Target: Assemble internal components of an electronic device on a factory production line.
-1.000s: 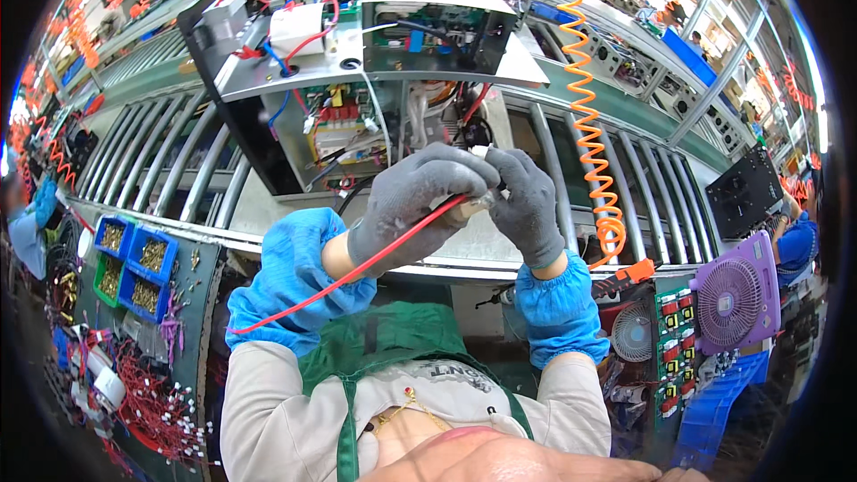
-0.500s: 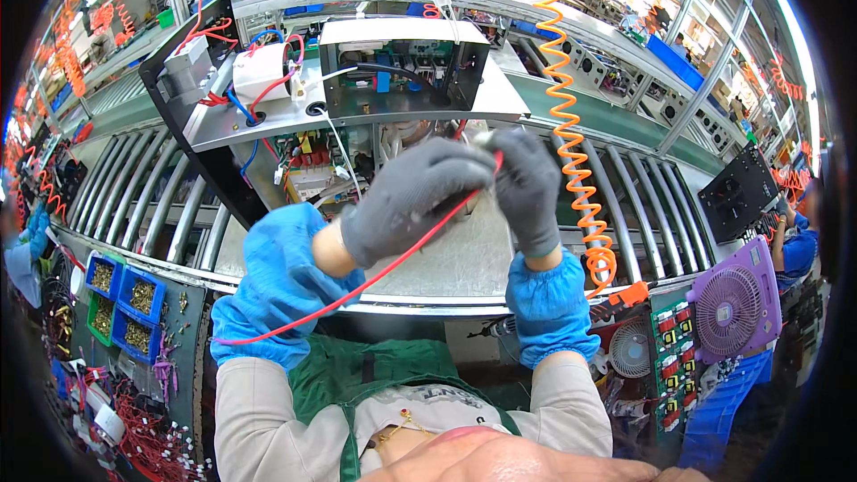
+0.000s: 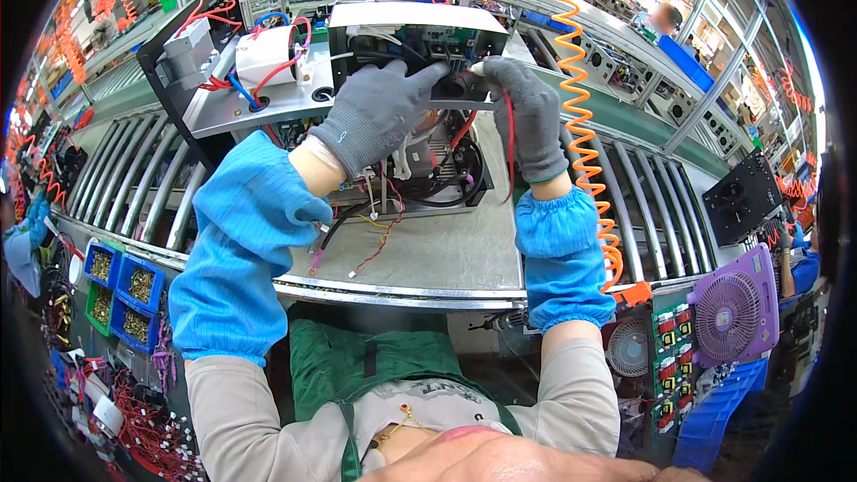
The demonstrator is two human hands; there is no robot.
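I'm looking at a person with both hands up at an open machine (image 3: 290, 105), which stands on the pale desk (image 3: 437, 261). The left hand (image 3: 375, 116), in a gray glove, is in front of the machine's box part. One finger points out toward the other hand, but the rest are hidden, so I can't tell if they hold anything. The right hand (image 3: 528, 120) has a gray glove too. Its fingers are bent in and pinched on a red wire (image 3: 511, 143), which hangs down along the glove. A small white bit shows at the fingertips, too tiny to name. On the machine's metal shelf, to the left, sits a fat white cylinder (image 3: 266, 55). Black cables and thin wires hang out under the hands. A curly orange hose (image 3: 580, 112) hangs just beside the right hand. Metal rollers (image 3: 643, 205) run off to both sides. Down on the left are little blue bins (image 3: 141, 284) full of brassy bits, near a messy heap of red wires with white plugs (image 3: 156, 424). Over on the right is a purple fan (image 3: 732, 308), next to green circuit boards (image 3: 669, 393).
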